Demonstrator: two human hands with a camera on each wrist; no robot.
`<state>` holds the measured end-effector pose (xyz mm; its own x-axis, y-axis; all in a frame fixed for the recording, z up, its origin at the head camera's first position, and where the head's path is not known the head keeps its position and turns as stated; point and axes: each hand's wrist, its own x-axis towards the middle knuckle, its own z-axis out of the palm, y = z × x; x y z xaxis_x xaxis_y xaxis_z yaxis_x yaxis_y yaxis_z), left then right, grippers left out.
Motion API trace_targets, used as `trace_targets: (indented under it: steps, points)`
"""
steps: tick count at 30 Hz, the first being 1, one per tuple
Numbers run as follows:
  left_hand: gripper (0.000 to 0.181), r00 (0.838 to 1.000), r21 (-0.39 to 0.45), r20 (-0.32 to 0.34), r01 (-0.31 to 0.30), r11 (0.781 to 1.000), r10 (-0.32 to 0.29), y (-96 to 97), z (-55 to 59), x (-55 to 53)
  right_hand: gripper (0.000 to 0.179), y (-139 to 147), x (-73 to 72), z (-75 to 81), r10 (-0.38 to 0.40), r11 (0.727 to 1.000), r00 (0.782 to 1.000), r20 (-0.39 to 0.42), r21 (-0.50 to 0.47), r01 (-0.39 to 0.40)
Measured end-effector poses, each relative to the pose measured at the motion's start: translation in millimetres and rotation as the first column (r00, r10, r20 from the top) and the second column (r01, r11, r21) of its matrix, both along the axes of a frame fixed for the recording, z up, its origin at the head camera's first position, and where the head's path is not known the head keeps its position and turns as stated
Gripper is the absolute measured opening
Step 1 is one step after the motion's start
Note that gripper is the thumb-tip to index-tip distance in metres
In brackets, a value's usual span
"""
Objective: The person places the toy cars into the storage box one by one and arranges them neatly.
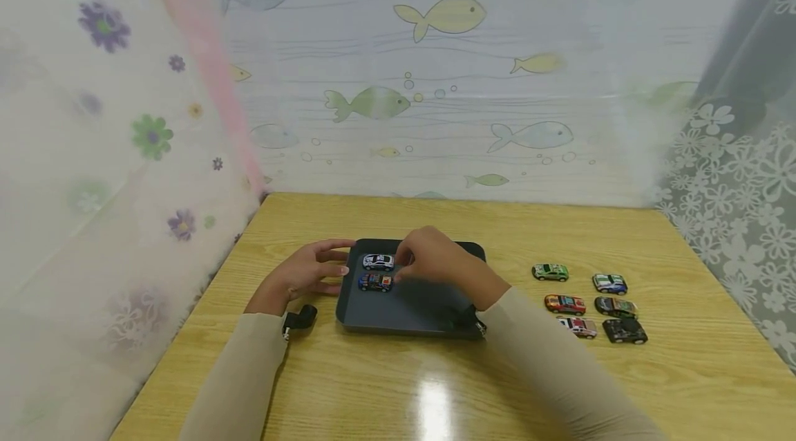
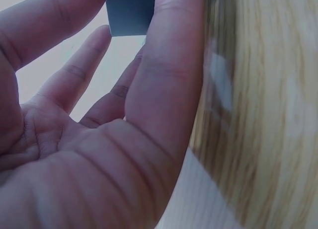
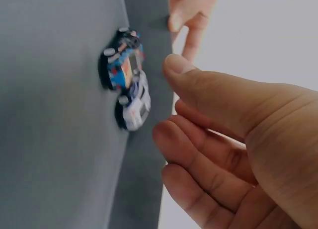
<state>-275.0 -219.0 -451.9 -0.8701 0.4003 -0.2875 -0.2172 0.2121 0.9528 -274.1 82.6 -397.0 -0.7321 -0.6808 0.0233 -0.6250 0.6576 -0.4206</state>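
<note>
A dark grey tray (image 1: 404, 320) lies on the table with two toy cars inside, near its left wall. The white car (image 1: 378, 261) sits behind the blue-and-red one (image 1: 375, 282). Over the tray, just right of both cars, is my right hand (image 1: 435, 261). In the right wrist view, the thumb and loosely bent fingers (image 3: 181, 184) stand apart, with nothing between them. My left hand (image 1: 307, 268) is at the tray's left edge, its fingers spread and fingertips right at the rim; the left wrist view shows the dark tray wall (image 2: 130, 13) past the fingers.
Several toy cars stand on the wooden table (image 1: 398, 386) to the right of the tray, among them a green one (image 1: 550, 272), a red-orange one (image 1: 564, 304) and a black one (image 1: 624, 330). A fish-patterned curtain (image 1: 373, 54) hangs behind the table.
</note>
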Motion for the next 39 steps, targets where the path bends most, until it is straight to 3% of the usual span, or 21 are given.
trace_targets:
  steps: [14, 20, 24, 29, 39]
  points:
    - [0.065, 1.0, -0.003, -0.004, -0.009, 1.0, 0.009, 1.7, -1.5, 0.3, 0.032, 103.2, 42.6, -1.0, -0.08, 0.981, 0.99, -0.117, -0.187, 0.058]
    - [0.066, 1.0, -0.004, -0.005, -0.008, 1.0, 0.008, 3.6, -2.1, 1.3, 0.031, 149.4, 60.7, -10.6, -0.174, 0.97, 0.96, -0.218, -0.207, 0.129]
    - [0.067, 1.0, 0.0, 0.004, -0.015, 1.0, 0.015, 4.8, -3.2, 2.1, 0.028, 176.7, 71.0, -17.8, -0.22, 0.961, 0.958, -0.186, -0.208, 0.181]
    - [0.068, 1.0, -0.001, -0.005, -0.013, 1.0, 0.013, 3.4, -4.5, 2.2, 0.031, 203.2, 81.0, -25.5, -0.2, 0.965, 0.971, -0.133, -0.198, 0.172]
    - [0.067, 1.0, -0.011, -0.02, -0.012, 1.0, 0.012, -1.8, -4.2, 1.2, 0.04, 228.4, 77.2, -37.4, -0.1, 0.992, 0.976, -0.193, -0.095, 0.083]
